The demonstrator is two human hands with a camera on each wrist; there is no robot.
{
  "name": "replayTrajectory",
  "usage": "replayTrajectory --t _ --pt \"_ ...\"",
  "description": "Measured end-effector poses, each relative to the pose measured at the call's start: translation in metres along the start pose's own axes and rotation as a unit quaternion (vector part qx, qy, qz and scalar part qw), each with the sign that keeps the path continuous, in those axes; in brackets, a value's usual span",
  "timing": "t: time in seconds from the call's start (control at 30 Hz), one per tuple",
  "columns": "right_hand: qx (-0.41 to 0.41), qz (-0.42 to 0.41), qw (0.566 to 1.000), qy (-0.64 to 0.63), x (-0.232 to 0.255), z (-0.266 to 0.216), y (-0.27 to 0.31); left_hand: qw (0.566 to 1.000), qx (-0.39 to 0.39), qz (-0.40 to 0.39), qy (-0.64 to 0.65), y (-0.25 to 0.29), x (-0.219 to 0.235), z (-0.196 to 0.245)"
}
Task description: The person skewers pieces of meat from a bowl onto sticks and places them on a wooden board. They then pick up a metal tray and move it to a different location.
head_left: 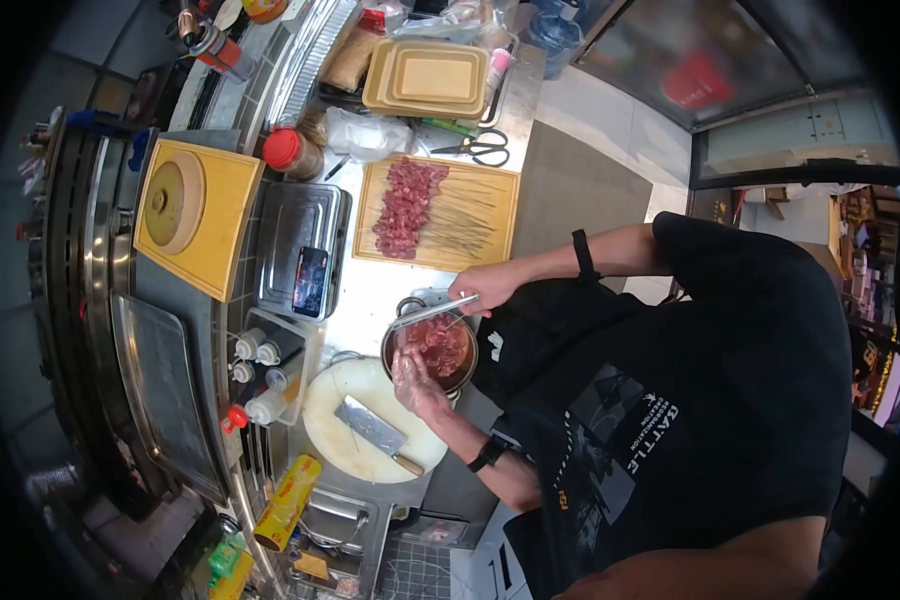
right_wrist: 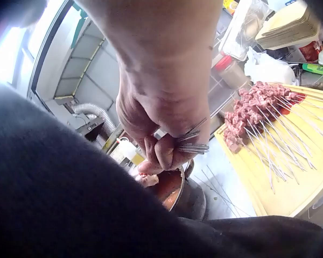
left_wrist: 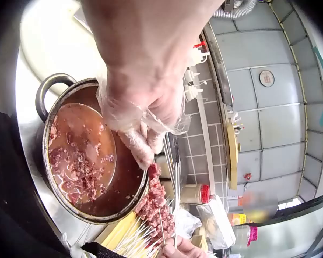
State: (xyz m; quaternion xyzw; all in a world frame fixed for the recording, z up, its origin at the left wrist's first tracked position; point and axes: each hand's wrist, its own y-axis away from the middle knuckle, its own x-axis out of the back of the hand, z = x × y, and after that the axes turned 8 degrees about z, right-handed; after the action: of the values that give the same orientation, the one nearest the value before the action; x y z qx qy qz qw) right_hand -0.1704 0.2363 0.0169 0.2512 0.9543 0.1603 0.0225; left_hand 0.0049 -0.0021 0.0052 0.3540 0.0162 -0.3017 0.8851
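Observation:
My left hand (left_wrist: 148, 156), in a thin plastic glove, hovers over the steel pot (left_wrist: 54, 88) of marinated red meat (left_wrist: 78, 166). Its fingers pinch a meat piece (left_wrist: 153, 171) at the tip of a metal skewer (left_wrist: 161, 226) loaded with more meat. In the head view the left hand (head_left: 410, 368) is at the pot's (head_left: 467, 372) near rim. My right hand (head_left: 482, 293) grips a bundle of metal skewers (head_left: 432, 312) above the pot's far side. The right wrist view shows the right hand (right_wrist: 164, 153) curled round the skewers (right_wrist: 192, 142).
A wooden board (head_left: 500, 245) beyond the pot holds a row of meat skewers (head_left: 406, 208). A cleaver (head_left: 375, 428) lies on a round white board (head_left: 330, 395). Scissors (head_left: 478, 148), stacked trays (head_left: 430, 78), a phone (head_left: 310, 281) on a steel tray and squeeze bottles (head_left: 255, 350) surround them.

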Motion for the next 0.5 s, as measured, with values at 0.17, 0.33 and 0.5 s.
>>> replayTrajectory --t 0.17,0.33,0.5 --pt "0.007 -0.017 1.000 -0.024 0.0005 -0.0011 -0.0008 1.000 0.020 -0.009 0.020 0.0034 0.0012 0.0038" --pt "0.001 -0.030 1.000 -0.003 0.0023 -0.0033 -0.0006 0.996 0.028 -0.057 0.059 0.0051 0.0000 0.0059" --pt "-0.004 -0.029 1.000 -0.010 0.0023 -0.0022 -0.0012 0.996 0.042 -0.042 0.067 0.0056 -0.0013 0.0081"
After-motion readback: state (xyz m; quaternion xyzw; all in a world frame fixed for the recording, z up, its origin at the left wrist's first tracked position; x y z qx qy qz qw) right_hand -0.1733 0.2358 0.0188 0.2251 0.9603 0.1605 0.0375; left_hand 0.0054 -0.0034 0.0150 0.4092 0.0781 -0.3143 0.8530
